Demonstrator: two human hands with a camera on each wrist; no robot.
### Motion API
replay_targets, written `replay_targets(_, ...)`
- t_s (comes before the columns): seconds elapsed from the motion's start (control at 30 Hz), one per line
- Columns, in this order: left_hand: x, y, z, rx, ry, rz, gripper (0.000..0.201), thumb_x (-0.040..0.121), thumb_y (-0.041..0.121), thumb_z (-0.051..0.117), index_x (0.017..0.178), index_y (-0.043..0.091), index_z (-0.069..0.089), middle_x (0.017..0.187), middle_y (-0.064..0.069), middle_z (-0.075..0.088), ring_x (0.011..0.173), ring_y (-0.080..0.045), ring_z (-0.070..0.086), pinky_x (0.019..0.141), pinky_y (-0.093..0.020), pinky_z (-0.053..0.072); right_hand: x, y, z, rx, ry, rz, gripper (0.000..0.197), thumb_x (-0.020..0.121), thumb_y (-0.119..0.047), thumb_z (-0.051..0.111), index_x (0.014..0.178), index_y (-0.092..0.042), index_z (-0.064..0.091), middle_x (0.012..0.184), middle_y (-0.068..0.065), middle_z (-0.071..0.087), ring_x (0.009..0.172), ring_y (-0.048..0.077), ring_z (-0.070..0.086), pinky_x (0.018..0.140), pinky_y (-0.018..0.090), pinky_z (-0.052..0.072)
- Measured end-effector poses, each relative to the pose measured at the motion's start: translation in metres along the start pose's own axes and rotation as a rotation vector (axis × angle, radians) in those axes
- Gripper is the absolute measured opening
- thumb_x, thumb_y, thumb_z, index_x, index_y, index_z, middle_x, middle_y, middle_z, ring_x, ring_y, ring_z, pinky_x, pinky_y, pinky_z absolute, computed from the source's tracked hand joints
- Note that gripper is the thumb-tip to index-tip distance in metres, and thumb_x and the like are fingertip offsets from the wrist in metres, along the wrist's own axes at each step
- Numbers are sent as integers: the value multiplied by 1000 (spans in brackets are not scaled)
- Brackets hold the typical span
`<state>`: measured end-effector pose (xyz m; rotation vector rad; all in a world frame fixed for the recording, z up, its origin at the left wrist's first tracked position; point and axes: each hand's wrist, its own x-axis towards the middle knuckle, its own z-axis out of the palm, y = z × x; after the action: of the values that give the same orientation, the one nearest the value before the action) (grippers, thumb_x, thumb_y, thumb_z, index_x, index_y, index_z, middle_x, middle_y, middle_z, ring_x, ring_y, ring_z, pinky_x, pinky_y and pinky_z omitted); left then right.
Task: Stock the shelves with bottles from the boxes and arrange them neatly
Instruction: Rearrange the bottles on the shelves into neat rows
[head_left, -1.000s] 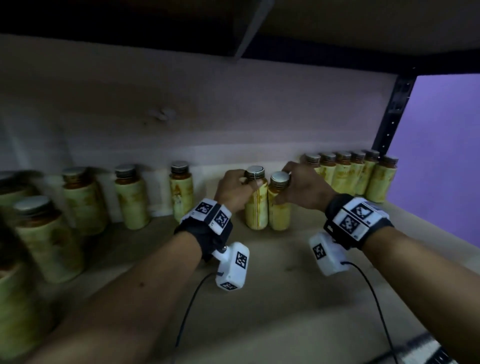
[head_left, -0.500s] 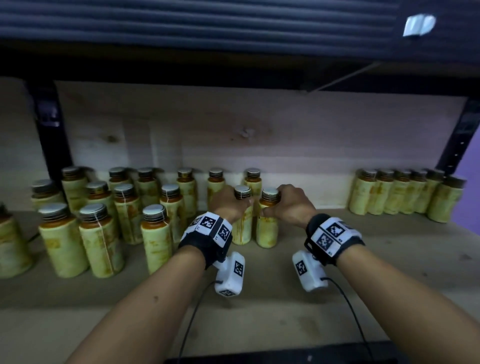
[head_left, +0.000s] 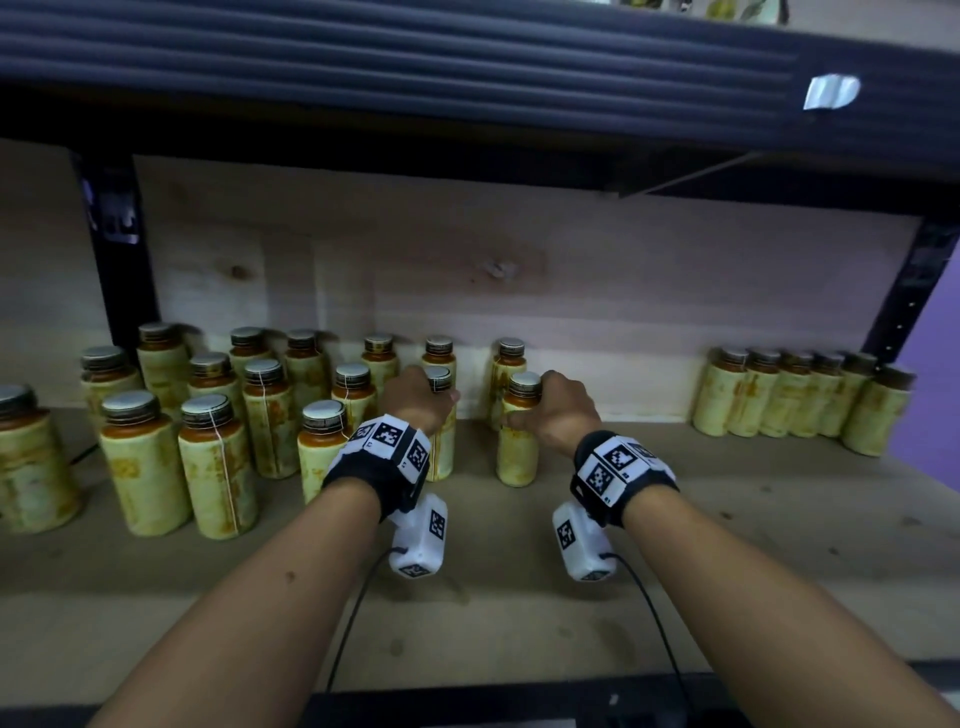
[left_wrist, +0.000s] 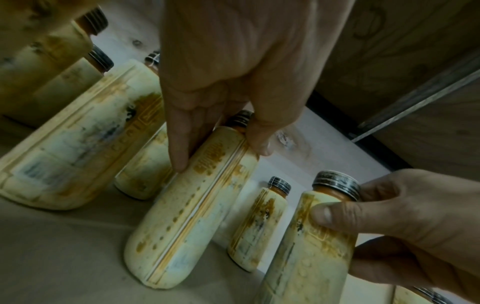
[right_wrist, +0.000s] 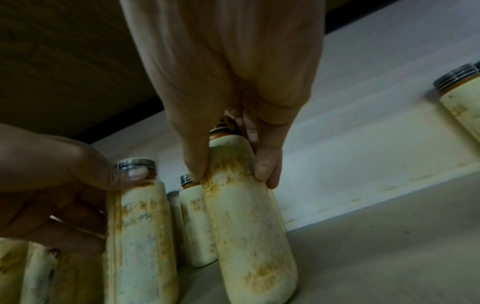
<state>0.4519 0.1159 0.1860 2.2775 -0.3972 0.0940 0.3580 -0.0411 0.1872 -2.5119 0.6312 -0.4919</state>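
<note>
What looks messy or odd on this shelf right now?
The left cluster of bottles stands in loose, uneven rows, unlike the tight row at the right. Labels look stained orange. Nothing is tipped or spilled.

Head view high and forward-down over the shelf (head_left: 519, 597); wrist views close, low, fingerward, sharing both held bottles.

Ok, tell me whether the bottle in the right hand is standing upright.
Upright: the bottle stands base-down on the shelf, right hand gripping its top.
</note>
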Motion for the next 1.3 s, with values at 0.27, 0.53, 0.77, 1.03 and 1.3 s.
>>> replay_targets(0.27,-2,-4,-2,37,27,-29,42,89,39,64,115,7,59,117,-13,65,107,-34,61,91,-40,51,4,-3,6,-5,-3,-23,51,75,-40,82,111,-16,55,111,6,66,99,26,64,82,35,50)
replay_targets(0.53,-7,-2,-2,11,6,-67,40,88,42,65,112,10,63,114,-11,67,102,-32,63,82,-33,50,1,-10,15,-63,60,26,53,78,-44,78,114,-15,52,115,9,65,102,30,63,80,34,47)
replay_targets(0.77,-34,12,-18,45,-59,-39,66,83,34,71,135,9,39,128,-12,56,115,-33,56,89,-38,47,-25,-20,3,1,-8,100,81,78,-49,75,134,-7,34,129,16,52,118,35,55,97,44,49)
replay_targets(1.03,-109,52,-14,173,-131,306,29,85,25,68,113,16,65,118,-7,63,106,-28,60,85,-33,49,-87,34,-77,-274,40,136,42,87,-38,69,111,-6,60,112,13,64,99,31,62,82,36,54)
replay_targets(1.3,-150,122,66,281,-585,586,15,81,24,71,95,20,70,105,-2,70,98,-21,64,88,-33,53,-151,154,-151,-406,62,370,29,86,-35,69,85,-8,57,87,9,61,71,24,56,56,29,43)
